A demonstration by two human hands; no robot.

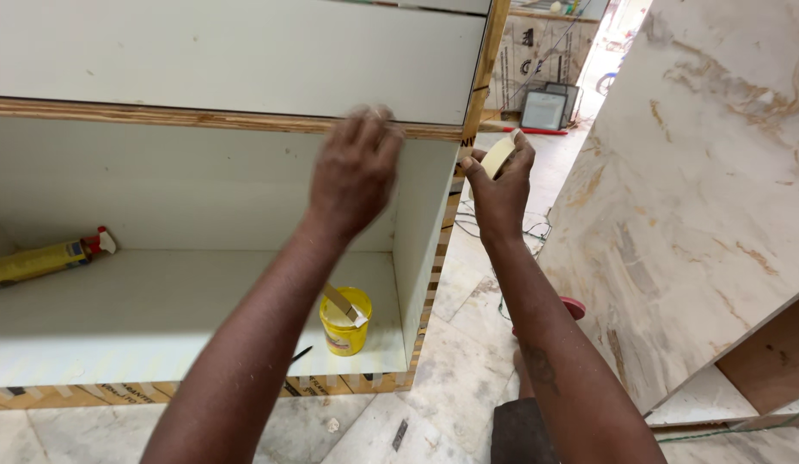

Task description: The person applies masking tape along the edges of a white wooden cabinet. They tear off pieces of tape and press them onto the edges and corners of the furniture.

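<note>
My left hand [355, 167] presses its fingertips on the bare plywood front edge [159, 116] of a white cabinet shelf, near the right end. It is blurred and holds nothing that I can see. My right hand [501, 185] is just beyond the cabinet's right side and grips a roll of beige masking tape [497, 156]. A short strip of tape runs from the roll toward the shelf edge at the corner.
Inside the white cabinet [202, 189] stand a yellow glue tub [345, 322] with a flat stick in it and a yellow spray bottle [40, 260] at the left. A marble-patterned panel [700, 189] leans at the right. A cable lies on the marble floor [468, 361].
</note>
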